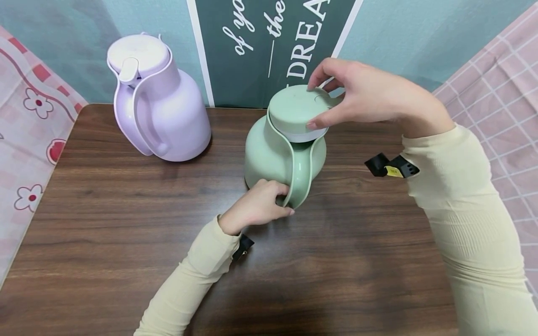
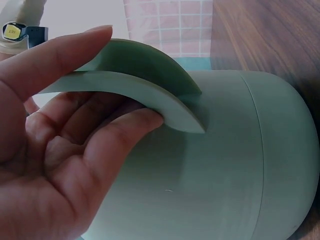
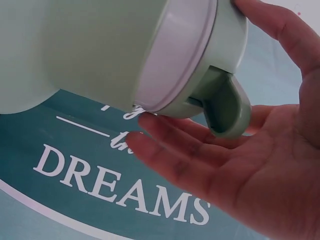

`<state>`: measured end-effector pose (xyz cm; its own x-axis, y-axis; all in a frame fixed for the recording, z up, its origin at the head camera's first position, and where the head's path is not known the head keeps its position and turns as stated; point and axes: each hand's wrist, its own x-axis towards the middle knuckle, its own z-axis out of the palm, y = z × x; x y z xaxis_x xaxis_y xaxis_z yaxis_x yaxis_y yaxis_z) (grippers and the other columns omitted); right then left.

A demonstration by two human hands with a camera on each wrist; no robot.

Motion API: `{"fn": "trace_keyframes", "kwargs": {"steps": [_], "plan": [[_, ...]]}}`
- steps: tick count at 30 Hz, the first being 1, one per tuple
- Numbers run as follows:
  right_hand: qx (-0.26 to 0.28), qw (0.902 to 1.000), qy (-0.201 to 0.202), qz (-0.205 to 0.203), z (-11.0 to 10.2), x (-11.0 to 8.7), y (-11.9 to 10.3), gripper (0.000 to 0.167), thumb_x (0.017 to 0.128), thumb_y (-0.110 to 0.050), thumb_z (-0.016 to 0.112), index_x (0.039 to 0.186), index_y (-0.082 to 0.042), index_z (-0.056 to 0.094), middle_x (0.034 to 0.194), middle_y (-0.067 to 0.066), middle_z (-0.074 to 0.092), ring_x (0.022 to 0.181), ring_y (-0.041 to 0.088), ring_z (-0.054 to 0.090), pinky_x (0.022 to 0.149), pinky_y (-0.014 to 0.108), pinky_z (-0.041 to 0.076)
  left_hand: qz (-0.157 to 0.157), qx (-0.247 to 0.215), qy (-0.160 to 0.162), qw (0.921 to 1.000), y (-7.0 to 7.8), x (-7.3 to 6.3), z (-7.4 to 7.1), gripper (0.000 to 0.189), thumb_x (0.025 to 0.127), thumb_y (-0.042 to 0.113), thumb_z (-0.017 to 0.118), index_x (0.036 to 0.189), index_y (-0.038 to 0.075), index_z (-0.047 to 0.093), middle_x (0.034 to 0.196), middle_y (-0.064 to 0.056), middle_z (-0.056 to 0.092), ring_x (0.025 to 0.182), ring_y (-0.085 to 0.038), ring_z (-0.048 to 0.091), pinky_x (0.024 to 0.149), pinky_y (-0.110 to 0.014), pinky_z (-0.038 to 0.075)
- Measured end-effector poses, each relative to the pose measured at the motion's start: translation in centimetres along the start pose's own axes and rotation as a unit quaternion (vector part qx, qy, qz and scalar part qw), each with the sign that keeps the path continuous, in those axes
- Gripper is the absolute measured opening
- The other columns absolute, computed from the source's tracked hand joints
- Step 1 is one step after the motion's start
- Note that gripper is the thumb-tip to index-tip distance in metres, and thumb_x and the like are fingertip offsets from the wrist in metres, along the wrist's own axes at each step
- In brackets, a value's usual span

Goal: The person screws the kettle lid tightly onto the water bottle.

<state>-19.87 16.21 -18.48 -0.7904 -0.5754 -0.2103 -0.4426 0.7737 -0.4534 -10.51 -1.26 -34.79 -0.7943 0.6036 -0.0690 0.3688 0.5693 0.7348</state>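
A pale green thermos jug stands on the table with its handle toward me. My left hand holds the jug's handle; in the left wrist view its thumb and fingers lie around the curved green handle. Over the jug's mouth sits the round green lid, tilted, a pale band showing beneath it. My right hand grips the lid by its rim, thumb on one side and fingers on the other. The lid's spout-like lever and pale lilac-white collar face the right wrist camera.
A lilac thermos jug, its lid on, stands at the back left. Behind the brown wooden table hangs a teal cloth with a dark lettered panel. Pink patterned cloths border both sides.
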Motion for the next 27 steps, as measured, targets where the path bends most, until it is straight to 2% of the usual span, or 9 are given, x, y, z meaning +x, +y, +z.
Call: {"fn": "trace_keyframes", "kwargs": {"steps": [6, 15, 21, 27], "plan": [[-0.036, 0.9990, -0.026, 0.006, -0.1, 0.5, -0.4, 0.073, 0.073, -0.041, 0.073, 0.130, -0.007, 0.042, 0.122, 0.009, 0.048, 0.111, 0.026, 0.044, 0.087, 0.041, 0.034, 0.002, 0.006, 0.001, 1.0000, 0.0, 0.0, -0.1, 0.017, 0.077, 0.017, 0.072, 0.070, 0.014, 0.056, 0.057, 0.008, 0.039, 0.056, -0.009, 0.038, 0.057, -0.021, 0.034], [-0.105, 0.9927, -0.059, 0.007, -0.2, 1.6, -1.3, 0.076, 0.070, -0.047, 0.072, 0.129, -0.007, 0.045, 0.109, 0.011, 0.054, 0.095, 0.023, 0.048, 0.078, 0.035, 0.036, 0.004, 0.004, 0.000, 1.0000, 0.1, 0.0, -0.1, 0.016, 0.077, 0.017, 0.072, 0.071, 0.014, 0.057, 0.057, 0.008, 0.039, 0.055, -0.009, 0.038, 0.057, -0.022, 0.035], [-0.114, 0.9922, -0.048, 0.016, 0.0, 1.7, -1.5, 0.076, 0.068, -0.049, 0.072, 0.127, -0.009, 0.048, 0.103, 0.009, 0.054, 0.089, 0.021, 0.047, 0.074, 0.035, 0.035, 0.009, 0.012, 0.001, 0.9999, 0.0, 0.0, -0.1, 0.016, 0.076, 0.018, 0.072, 0.070, 0.014, 0.057, 0.057, 0.008, 0.040, 0.056, -0.009, 0.039, 0.056, -0.022, 0.035], [-0.093, 0.9943, -0.040, 0.033, 0.0, 1.5, -1.6, 0.077, 0.067, -0.048, 0.074, 0.128, -0.009, 0.046, 0.105, 0.010, 0.054, 0.092, 0.022, 0.047, 0.075, 0.035, 0.035, 0.009, 0.014, 0.002, 0.9999, 0.0, 0.1, 0.0, 0.016, 0.075, 0.018, 0.072, 0.069, 0.014, 0.057, 0.057, 0.009, 0.040, 0.056, -0.009, 0.039, 0.055, -0.022, 0.035]]}}
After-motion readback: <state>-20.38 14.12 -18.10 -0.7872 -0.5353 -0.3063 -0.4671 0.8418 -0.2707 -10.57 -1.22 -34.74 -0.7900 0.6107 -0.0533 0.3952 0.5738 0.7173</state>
